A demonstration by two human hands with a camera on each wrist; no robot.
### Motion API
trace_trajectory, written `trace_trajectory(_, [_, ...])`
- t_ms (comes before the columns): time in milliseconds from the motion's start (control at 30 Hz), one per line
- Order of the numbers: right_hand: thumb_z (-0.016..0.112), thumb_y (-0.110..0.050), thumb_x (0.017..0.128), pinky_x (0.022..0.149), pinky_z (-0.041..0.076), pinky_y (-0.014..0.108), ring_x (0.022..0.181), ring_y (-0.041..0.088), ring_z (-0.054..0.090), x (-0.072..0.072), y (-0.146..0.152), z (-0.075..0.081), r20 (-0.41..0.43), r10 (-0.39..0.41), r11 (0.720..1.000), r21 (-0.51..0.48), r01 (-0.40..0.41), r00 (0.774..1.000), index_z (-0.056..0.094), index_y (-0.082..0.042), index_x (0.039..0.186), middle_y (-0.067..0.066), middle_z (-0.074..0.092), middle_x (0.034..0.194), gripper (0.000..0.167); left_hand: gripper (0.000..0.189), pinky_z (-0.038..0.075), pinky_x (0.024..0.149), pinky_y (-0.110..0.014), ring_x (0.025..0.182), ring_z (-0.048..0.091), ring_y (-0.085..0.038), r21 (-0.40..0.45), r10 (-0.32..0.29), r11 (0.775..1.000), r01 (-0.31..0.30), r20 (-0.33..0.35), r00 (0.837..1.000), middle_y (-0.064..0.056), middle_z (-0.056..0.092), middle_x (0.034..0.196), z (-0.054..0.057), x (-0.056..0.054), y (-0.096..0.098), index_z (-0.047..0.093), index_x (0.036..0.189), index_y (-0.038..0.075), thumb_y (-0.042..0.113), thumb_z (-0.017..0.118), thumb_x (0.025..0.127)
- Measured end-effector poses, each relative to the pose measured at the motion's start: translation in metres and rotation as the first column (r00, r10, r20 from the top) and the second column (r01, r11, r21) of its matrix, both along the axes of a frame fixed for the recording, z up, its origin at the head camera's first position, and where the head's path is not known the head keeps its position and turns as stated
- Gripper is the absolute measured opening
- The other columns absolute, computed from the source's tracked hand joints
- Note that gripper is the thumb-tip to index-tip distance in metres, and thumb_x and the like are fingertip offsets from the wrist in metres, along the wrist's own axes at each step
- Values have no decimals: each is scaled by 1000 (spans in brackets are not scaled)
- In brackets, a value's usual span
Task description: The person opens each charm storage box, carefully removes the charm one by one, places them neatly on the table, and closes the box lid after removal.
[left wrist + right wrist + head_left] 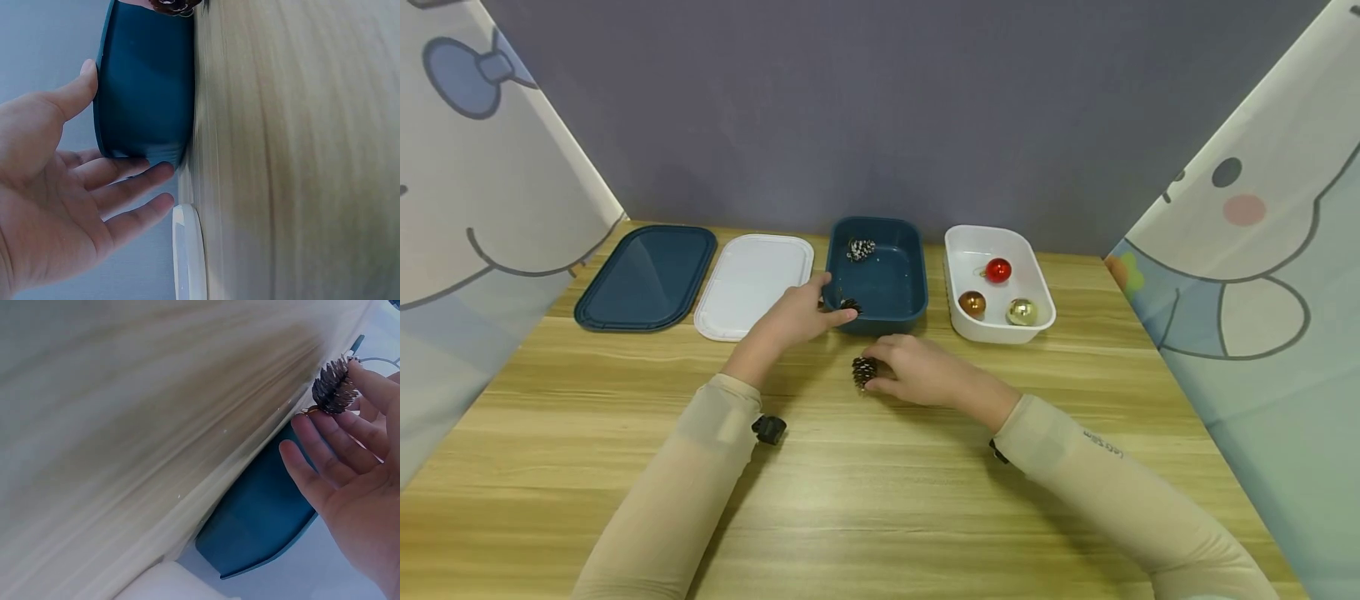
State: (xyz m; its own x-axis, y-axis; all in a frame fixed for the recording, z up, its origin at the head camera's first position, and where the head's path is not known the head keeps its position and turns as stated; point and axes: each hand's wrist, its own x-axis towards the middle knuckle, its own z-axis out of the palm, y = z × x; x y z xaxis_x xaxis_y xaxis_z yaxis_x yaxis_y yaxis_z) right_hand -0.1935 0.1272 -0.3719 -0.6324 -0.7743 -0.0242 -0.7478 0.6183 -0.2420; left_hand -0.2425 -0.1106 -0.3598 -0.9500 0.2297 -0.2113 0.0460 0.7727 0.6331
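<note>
Between thumb and fingertips, my right hand pinches a dark brown pine cone just in front of the blue box. In the right wrist view, the pine cone shows a small loop of gold string at one end. My left hand touches the box's near left corner. Its thumb lies at the rim and its loosely extended fingers run along the outer wall in the left wrist view. Inside the box are a white-tipped pine cone at the back and a dark pine cone near the left thumb.
Right of the blue box stands a white box with a red ball, a bronze ball and a gold ball. To the left, a white lid and a dark blue lid lie flat on the wooden table.
</note>
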Motion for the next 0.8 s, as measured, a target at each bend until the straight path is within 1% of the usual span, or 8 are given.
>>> trace_trajectory(200, [73,-37,103,99,62,39,116,21,73,-2,3,-1,0,-32,999,25,32,999,68,-6,139,8,74,127,48,98,42,122,-62,153,44,-45,8,0,1000,0,10,1000,-28,42,166,-1,2,0,17,171,8,53,70,101])
trace_trajectory(300, [73,-39,103,99,62,39,115,20,73,-2,4,-2,8,-34,999,27,34,999,68,-7,140,8,74,127,49,98,41,122,-62,153,43,-45,10,-3,1000,2,14,1000,-28,41,167,-2,2,1,17,171,8,53,70,102])
trace_trajectory(667, [73,-39,103,97,62,37,113,18,73,-4,3,0,8,-22,1000,5,22,1000,69,-6,139,7,74,126,49,98,41,122,-62,153,44,-45,12,-1,1000,1,1,1000,-28,43,166,-1,2,0,18,171,6,53,69,102])
trace_trajectory(800, [73,-37,103,101,61,37,116,18,73,-5,5,4,36,-10,999,-33,11,999,69,-6,138,7,74,129,48,98,42,121,-62,152,46,-44,11,-5,1000,5,0,1000,-27,44,165,0,1,0,17,171,7,53,69,101])
